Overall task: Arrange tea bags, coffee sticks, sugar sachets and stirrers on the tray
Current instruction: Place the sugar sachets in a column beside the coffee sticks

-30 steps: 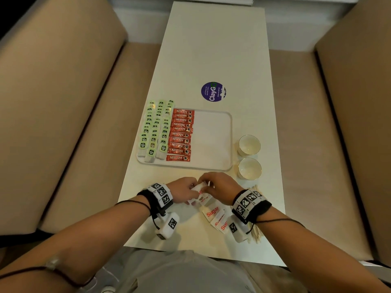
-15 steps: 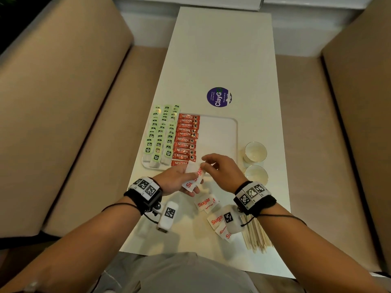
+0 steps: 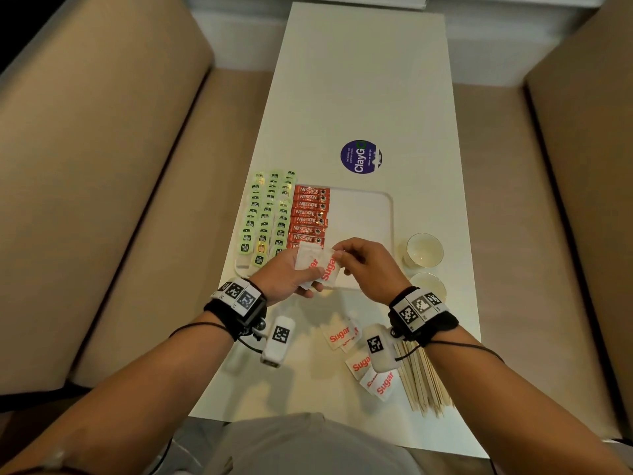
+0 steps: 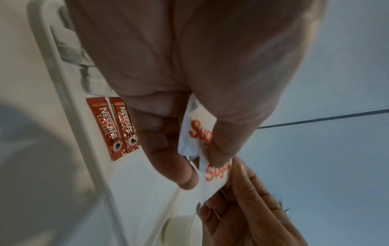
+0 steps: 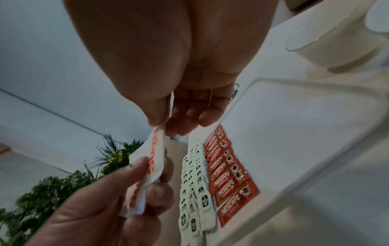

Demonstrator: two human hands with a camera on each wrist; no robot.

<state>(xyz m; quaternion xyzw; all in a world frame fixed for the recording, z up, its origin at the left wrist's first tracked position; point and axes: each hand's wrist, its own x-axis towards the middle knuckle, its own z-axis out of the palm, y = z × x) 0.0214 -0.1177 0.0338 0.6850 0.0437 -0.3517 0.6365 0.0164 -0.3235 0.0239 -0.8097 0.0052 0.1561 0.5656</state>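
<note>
Over the tray's [image 3: 388,214] near edge, both hands pinching sugar sachets [image 3: 317,264]: left hand [image 3: 286,277], right hand [image 3: 368,269]. Could slip and scatter.

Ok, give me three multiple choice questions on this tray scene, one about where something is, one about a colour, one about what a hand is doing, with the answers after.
1. Where do the wooden stirrers lie?
A. on the tray
B. on the table near the person, under the right wrist
C. in a cup

2. What colour are the coffee sticks on the tray?
A. red
B. blue
C. yellow

3. What is the right hand doing?
A. resting flat on the table
B. gripping a cup
C. pinching a sugar sachet that the left hand also holds

Answers: B, the stirrers lie bundled off the tray at the near right; A, the Nescafe packets are red; C, thumb and fingers pinch the sachet's end.
</note>
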